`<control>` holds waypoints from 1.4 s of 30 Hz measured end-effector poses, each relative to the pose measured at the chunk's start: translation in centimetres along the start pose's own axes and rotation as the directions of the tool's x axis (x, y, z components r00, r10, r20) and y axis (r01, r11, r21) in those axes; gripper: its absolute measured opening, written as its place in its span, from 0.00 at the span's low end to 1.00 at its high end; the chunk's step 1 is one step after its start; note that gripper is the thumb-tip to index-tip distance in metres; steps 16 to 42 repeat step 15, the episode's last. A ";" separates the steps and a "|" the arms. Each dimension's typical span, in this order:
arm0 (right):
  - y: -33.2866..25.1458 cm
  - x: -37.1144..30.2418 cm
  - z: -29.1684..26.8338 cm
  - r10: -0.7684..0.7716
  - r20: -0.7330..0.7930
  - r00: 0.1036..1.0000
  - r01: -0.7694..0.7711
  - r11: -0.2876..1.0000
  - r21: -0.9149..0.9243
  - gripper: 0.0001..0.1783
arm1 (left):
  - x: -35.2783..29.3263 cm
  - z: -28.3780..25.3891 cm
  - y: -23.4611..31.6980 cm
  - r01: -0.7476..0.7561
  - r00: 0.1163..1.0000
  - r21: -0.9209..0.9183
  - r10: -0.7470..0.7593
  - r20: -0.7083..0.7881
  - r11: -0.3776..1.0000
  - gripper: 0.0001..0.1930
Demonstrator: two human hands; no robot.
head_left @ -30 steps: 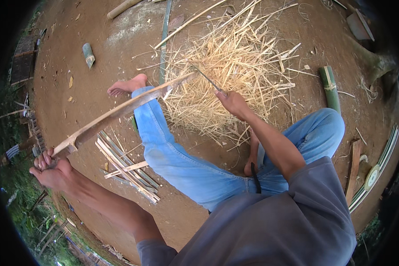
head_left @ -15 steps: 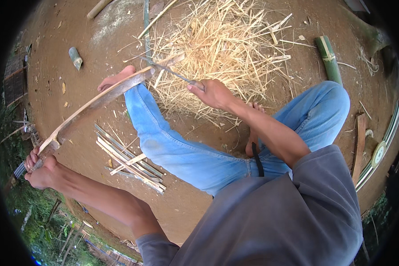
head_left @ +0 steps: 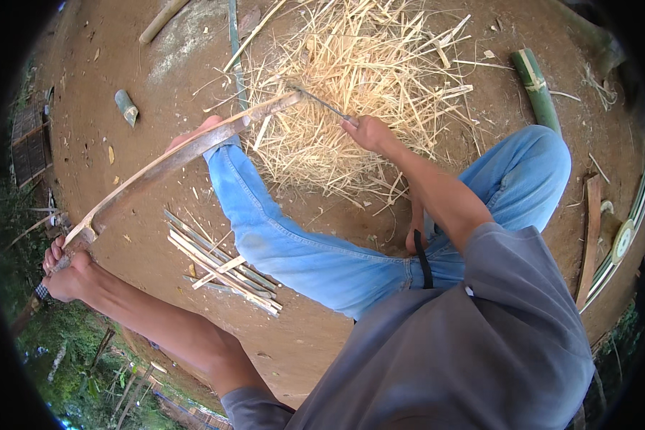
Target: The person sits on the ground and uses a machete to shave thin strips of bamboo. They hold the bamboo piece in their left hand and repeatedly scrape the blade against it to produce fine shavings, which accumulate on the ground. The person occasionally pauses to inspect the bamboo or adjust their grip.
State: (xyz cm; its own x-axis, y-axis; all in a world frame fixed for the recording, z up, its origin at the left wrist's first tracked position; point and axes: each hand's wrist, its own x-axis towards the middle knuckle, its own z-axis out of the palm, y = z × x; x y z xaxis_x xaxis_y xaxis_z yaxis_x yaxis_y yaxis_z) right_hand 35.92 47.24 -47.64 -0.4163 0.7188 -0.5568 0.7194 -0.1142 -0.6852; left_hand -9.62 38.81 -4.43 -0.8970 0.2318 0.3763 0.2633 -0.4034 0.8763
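Note:
A long, slightly curved piece of split bamboo (head_left: 218, 134) with a pale upper edge crosses from the lower left toward the shavings, passing over my left foot and ankle. My left hand (head_left: 68, 274) is closed around its near end, at the far left. In my right hand (head_left: 369, 134) is the handle of a knife (head_left: 326, 106) with a thin dark blade. The blade's tip end lies at or just beside the bamboo's far end; whether it touches cannot be made out. Below the knife spreads a heap of pale shavings (head_left: 365, 64).
Several cut bamboo strips (head_left: 222, 265) lie beside my left leg. A green bamboo section (head_left: 536, 89) rests by my right knee, and a short piece (head_left: 126, 107) lies at left. On the right are a brown plank (head_left: 588, 236) and long curved strips (head_left: 634, 208).
My right hand has moved up and to the right, and the knife has travelled along the bamboo to its far end. My left hand keeps its hold. The view has shifted slightly.

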 end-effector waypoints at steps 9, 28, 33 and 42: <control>-14.3 -15.1 0.5 -0.515 0.018 0.857 0.507 0.848 0.155 0.32 | -5.7 -4.5 6.4 0.080 0.994 -0.024 -0.079 0.073 0.996 0.16; -10.0 -13.3 4.1 -0.212 0.138 0.967 0.183 0.963 0.195 0.32 | -9.6 -7.1 6.6 -0.053 0.999 0.023 0.053 0.008 0.998 0.17; -10.0 -13.3 4.1 -0.212 0.138 0.967 0.183 0.963 0.195 0.32 | -9.6 -7.1 6.6 -0.053 0.999 0.023 0.053 0.008 0.998 0.17; -10.0 -13.3 4.1 -0.212 0.138 0.967 0.183 0.963 0.195 0.32 | -9.6 -7.1 6.6 -0.053 0.999 0.023 0.053 0.008 0.998 0.17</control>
